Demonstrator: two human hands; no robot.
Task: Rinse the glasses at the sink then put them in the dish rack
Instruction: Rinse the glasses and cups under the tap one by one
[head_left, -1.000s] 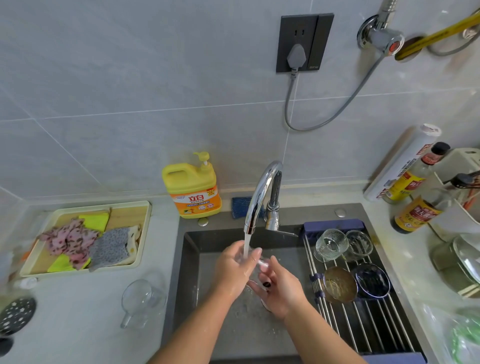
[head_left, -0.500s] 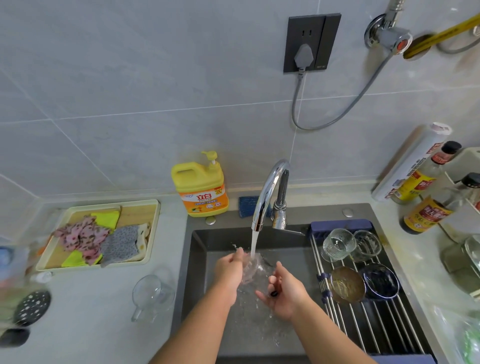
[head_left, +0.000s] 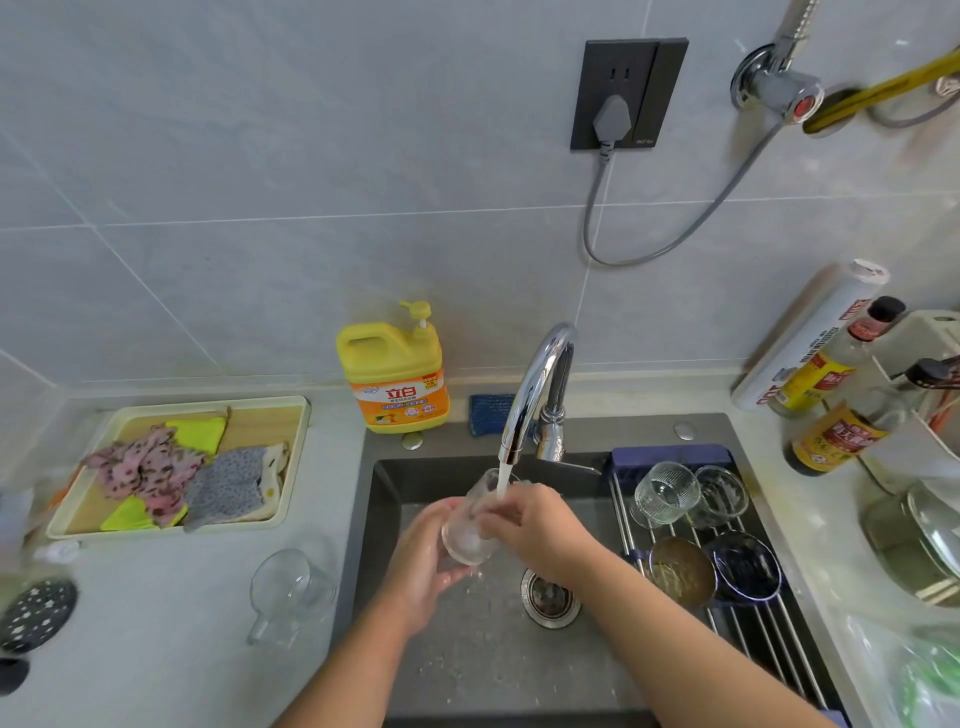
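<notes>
Mid-rinse: glass (head_left: 470, 525) clasped in both hands (head_left: 423, 564) (head_left: 540, 530) under the tap (head_left: 535, 387); right of it, seemingly four glasses (head_left: 666, 493) racked (head_left: 769, 634); left, one mug (head_left: 288, 584) unwashed.

Glass (head_left: 470, 525) partly hidden by both hands; green bag (head_left: 930, 675) blurred, cut off

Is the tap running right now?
On: a white stream falls from the faucet spout into the glass held over the sink.
</notes>
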